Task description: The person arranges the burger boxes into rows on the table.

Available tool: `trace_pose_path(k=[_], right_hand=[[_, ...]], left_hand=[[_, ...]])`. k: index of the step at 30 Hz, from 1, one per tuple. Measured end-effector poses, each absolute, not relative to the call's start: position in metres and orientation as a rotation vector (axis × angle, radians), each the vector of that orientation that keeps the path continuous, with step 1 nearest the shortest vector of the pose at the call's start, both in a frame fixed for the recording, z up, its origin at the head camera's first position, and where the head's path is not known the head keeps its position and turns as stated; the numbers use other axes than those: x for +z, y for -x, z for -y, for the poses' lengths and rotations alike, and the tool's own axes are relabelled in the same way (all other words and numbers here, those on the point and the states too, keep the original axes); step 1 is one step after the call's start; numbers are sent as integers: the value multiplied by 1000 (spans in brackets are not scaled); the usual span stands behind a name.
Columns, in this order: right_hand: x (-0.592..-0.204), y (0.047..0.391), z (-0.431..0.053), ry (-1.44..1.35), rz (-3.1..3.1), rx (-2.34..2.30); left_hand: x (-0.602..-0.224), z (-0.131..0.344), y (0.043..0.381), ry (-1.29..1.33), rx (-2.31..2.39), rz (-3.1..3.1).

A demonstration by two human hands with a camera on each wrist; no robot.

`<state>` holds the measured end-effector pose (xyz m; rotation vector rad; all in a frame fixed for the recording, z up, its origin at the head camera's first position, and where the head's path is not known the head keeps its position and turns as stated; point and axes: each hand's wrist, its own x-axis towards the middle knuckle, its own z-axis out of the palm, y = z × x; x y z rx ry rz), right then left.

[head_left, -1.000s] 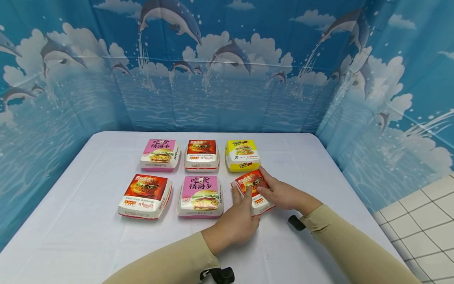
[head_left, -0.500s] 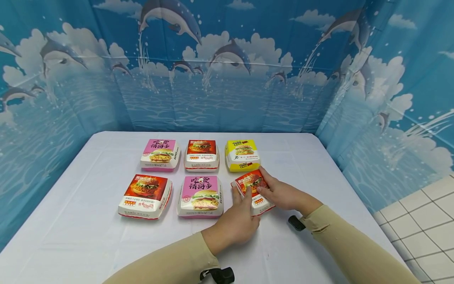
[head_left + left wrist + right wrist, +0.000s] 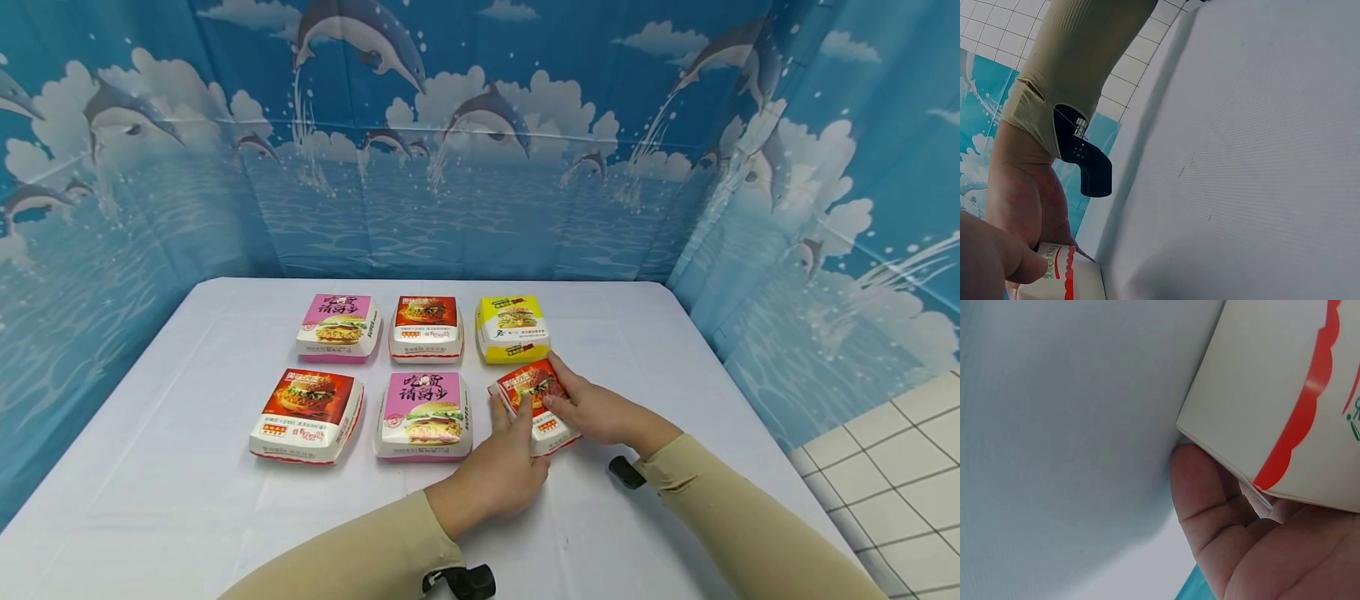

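Both hands hold a red-and-white burger box (image 3: 546, 427) at the right end of the front row, turned askew. My left hand (image 3: 501, 471) grips its left and near side, fingers reaching onto the printed lid. From the right, my right hand (image 3: 600, 410) holds the far right corner, thumb on the lid. In the right wrist view, curled fingers (image 3: 1200, 497) lie against the box's lower edge, below its red scalloped band. The left wrist view shows the box's white side (image 3: 1088, 278) between the hands. A yellow burger box (image 3: 513, 325) sits just behind it.
A pink burger box (image 3: 423, 417) stands just left of the hands, with a red one (image 3: 307, 412) farther left. Behind are another pink box (image 3: 339, 327) and another red box (image 3: 426, 327). All rest on a white-covered table (image 3: 150, 450) before a dolphin-print curtain (image 3: 480, 208).
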<state>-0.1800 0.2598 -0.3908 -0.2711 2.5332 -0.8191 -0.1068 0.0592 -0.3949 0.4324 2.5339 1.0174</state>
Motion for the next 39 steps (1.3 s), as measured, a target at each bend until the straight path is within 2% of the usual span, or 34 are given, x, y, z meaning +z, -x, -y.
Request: trace_pose_path(k=[39], right_hand=[[-388,173,-253,251,-2554,-840]], left_hand=[[-397,-54,108,-416,1077,-2520]])
